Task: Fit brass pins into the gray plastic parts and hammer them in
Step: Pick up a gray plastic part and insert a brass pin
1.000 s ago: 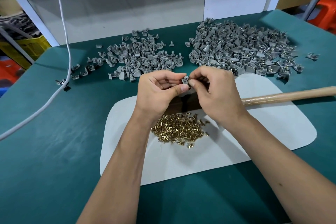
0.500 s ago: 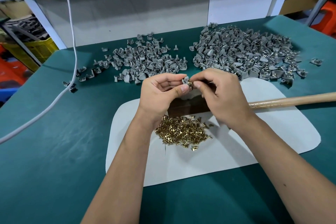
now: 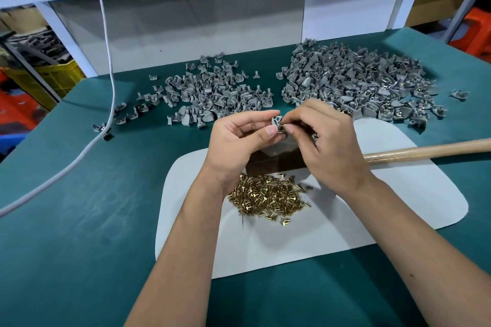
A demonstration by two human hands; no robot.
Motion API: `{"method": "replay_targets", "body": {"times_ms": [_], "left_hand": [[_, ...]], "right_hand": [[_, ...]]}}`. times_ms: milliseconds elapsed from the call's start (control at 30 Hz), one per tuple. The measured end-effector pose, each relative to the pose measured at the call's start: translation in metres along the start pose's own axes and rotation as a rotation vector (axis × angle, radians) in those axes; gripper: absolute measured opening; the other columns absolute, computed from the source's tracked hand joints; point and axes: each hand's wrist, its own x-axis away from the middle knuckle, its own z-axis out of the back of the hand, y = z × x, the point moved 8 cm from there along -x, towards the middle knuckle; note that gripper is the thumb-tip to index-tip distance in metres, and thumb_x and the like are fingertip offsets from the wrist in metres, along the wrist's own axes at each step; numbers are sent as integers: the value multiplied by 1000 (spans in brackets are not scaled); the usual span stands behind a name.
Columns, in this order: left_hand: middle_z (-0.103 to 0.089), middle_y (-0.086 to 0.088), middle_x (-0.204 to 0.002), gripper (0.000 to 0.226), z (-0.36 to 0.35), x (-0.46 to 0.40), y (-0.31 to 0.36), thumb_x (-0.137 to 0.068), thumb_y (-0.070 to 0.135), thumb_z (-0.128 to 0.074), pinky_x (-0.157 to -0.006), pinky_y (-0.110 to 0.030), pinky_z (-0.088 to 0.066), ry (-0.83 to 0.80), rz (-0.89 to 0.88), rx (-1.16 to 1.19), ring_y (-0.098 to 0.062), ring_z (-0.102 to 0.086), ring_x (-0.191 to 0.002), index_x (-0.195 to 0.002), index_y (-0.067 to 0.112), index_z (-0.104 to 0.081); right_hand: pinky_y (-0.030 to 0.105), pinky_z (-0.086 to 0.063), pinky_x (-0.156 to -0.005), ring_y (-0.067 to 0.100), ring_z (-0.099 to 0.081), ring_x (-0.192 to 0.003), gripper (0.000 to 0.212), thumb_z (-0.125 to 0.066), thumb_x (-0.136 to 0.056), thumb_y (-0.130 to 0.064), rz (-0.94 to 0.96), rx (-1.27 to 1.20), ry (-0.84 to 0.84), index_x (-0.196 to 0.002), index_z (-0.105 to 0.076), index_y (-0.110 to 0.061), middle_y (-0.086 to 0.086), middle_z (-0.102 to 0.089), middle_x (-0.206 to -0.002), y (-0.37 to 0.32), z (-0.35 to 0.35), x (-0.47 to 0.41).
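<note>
Between both hands, small gray part [image 3: 277, 123]

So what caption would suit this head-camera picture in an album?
Left hand and right hand pinch a gray plastic part above a heap of brass pins.

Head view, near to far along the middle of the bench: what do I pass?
white mat → pile of brass pins → gray part pinched between left hand and right hand → heaps of gray parts

Workshop bench (heaped gray parts [image 3: 353, 82])
</note>
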Motion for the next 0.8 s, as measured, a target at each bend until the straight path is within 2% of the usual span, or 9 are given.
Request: {"method": "replay_targets", "body": {"times_ms": [100,300,500,600,733,800], "left_hand": [[-78,-16,-97,31,0,0,1,-83,-10,-73,-83,-31,-62,14,-21,-30,-26,-76,-88,-110,4,-75],[-79,-15,-92,30,1,0,2,-77,-11,-78,-83,-36,-63,54,-53,-68,-24,-76,-83,-101,7,-78],[-79,-10,-88,32,-1,1,5,-74,-15,-79,-82,-35,-63,71,-78,-111,-21,-74,-81,-97,6,-78],[-79,-5,-85,33,-3,2,9,-73,-16,-79,-79,-28,-62,78,-101,-153,-16,-74,-81,-96,8,-77],[-78,1,-81,34,-5,2,9,-73,-17,-80,-77,-23,-60,90,-107,-209,-11,-73,-78,-93,10,-77],[-78,2,-80,34,-5,2,9,-73,-17,-79,-76,-21,-59,95,-107,-229,-9,-72,-77,-93,9,-77]], "right_hand": [[20,-47,-79,14,-59,-86,6,-68,-92,0,-29,6,4,-95,-72,-4,3,-65,-93,1,0,0],[10,-43,-76,5,-57,-80,4,-71,-90,-5,-111,7,50,-92,-73,-8,-5,-64,-86,4,1,2],[10,-43,-74,7,-57,-79,4,-72,-89,-5,-152,16,49,-90,-73,-8,-2,-68,-86,5,1,4],[9,-41,-72,9,-57,-77,4,-71,-89,-2,-159,33,35,-90,-73,-6,0,-68,-84,3,0,2],[16,-43,-75,15,-59,-79,6,-70,-88,1,-165,75,4,-90,-73,-4,5,-70,-86,3,-4,2],[11,-41,-76,15,-60,-80,6,-70,-88,1,-174,78,-8,-90,-73,-4,5,-71,-87,5,-5,2]]}}
